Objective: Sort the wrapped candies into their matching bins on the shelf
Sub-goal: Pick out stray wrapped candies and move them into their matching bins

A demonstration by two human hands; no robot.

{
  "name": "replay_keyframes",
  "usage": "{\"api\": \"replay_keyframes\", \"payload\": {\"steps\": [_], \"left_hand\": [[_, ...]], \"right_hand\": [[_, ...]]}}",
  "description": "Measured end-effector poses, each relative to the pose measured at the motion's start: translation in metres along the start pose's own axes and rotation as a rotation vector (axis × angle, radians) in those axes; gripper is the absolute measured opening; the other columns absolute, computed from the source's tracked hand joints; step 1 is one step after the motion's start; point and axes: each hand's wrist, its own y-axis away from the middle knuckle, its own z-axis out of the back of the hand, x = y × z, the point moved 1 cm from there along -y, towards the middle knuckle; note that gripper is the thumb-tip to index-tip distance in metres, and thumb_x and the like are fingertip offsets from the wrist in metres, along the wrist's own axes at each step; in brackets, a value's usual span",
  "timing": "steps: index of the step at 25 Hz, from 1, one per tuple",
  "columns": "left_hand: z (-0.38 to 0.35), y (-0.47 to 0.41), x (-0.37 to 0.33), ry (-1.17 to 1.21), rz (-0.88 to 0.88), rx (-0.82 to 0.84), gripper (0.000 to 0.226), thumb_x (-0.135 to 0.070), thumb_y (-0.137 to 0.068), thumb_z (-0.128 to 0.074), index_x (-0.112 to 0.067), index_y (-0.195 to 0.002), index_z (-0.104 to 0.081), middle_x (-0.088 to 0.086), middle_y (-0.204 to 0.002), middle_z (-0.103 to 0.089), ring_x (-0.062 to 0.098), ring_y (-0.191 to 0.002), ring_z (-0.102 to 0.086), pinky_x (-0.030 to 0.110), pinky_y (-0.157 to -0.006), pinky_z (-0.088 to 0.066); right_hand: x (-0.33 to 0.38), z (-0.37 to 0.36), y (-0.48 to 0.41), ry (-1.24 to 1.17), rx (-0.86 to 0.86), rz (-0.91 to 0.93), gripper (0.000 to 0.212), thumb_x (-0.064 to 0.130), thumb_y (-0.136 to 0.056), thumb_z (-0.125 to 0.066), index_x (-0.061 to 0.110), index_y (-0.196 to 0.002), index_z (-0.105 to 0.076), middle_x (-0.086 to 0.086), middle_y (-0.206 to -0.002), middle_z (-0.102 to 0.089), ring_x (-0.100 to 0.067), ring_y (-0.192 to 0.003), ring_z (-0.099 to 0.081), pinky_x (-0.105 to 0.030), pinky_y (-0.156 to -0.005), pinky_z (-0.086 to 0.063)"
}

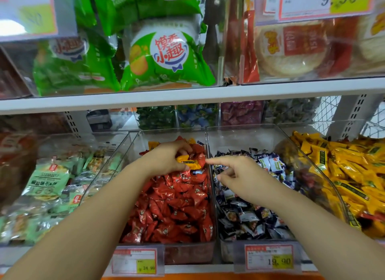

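My left hand is over the far part of the clear bin of red wrapped candies and grips a yellow wrapped candy. Another yellow candy and a dark blue candy lie among the red ones. My right hand hovers over the bin of dark blue and white candies, forefinger stretched toward the yellow candy, other fingers loosely curled, holding nothing. The bin of yellow candies stands at the far right.
A bin of pale green snack packets sits to the left. Small bins of green, blue and purple sweets stand behind. An upper shelf with green bags overhangs. Price tags line the front edge.
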Motion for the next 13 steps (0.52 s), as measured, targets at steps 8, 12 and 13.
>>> {"api": "replay_keyframes", "payload": {"steps": [8, 12, 13], "left_hand": [[0.021, 0.065, -0.03, 0.261, -0.114, -0.261, 0.029, -0.019, -0.08, -0.071, -0.035, -0.1, -0.058, -0.013, -0.101, -0.06, 0.002, -0.081, -0.058, 0.015, -0.073, -0.047], [0.017, 0.086, -0.061, 0.363, -0.227, -0.249, 0.031, -0.02, -0.079, -0.073, -0.037, -0.1, -0.058, -0.012, -0.103, -0.061, 0.006, -0.087, -0.06, 0.025, -0.079, -0.05], [0.016, 0.087, -0.07, 0.404, -0.249, -0.228, 0.03, -0.021, -0.078, -0.073, -0.035, -0.1, -0.059, -0.01, -0.101, -0.062, 0.01, -0.086, -0.061, 0.029, -0.079, -0.051]], "right_hand": [[0.013, 0.007, 0.012, 0.01, -0.137, 0.065, 0.046, 0.025, -0.09, -0.059, 0.043, -0.13, -0.045, 0.016, -0.119, -0.053, 0.0, -0.103, -0.052, -0.021, -0.087, -0.046], [0.023, 0.019, 0.022, -0.363, -0.085, 0.103, 0.056, 0.032, -0.082, -0.067, 0.052, -0.125, -0.037, 0.021, -0.132, -0.043, 0.003, -0.116, -0.048, -0.018, -0.089, -0.046], [0.023, 0.021, 0.025, -0.407, -0.062, 0.1, 0.057, 0.031, -0.082, -0.067, 0.049, -0.127, -0.038, 0.021, -0.132, -0.043, 0.006, -0.114, -0.05, -0.014, -0.085, -0.046]]}}
